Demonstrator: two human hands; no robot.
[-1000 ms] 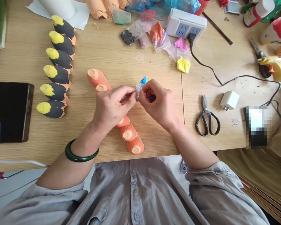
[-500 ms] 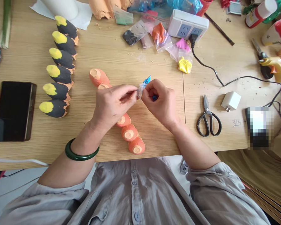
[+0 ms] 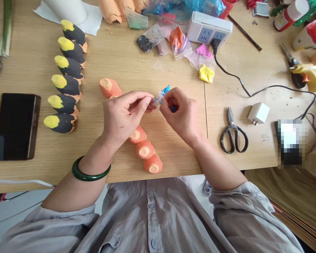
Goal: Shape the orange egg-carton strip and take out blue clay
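Note:
In front of me my right hand (image 3: pixel 177 114) is closed around a small clear plastic bag (image 3: pixel 158 99) with blue clay (image 3: pixel 165 89) in it; some of the blue shows above and inside the curled fingers. The fingertips of my left hand (image 3: pixel 127 117) pinch the bag's left edge, thumb lying along the forefinger. Beneath my left hand runs a slanting row of orange-painted egg-carton cups (image 3: pixel 144 150) with pale bare tops, its middle covered by that hand. To the left stands another row of cups, painted black with yellow tips (image 3: pixel 65 95).
Bagged clay in several colours, such as a yellow bag (image 3: pixel 206 73), lies near a white power strip (image 3: pixel 209 28). Black-handled scissors (image 3: pixel 234 135) and a white charger (image 3: pixel 258 113) are at right, beside a cable. A dark phone (image 3: pixel 17 126) lies left; a glue gun (image 3: pixel 307 74) far right.
My left hand has shifted slightly left, and its thumb has moved up and back from the bag. My right hand keeps its hold. The whole view has shifted a little.

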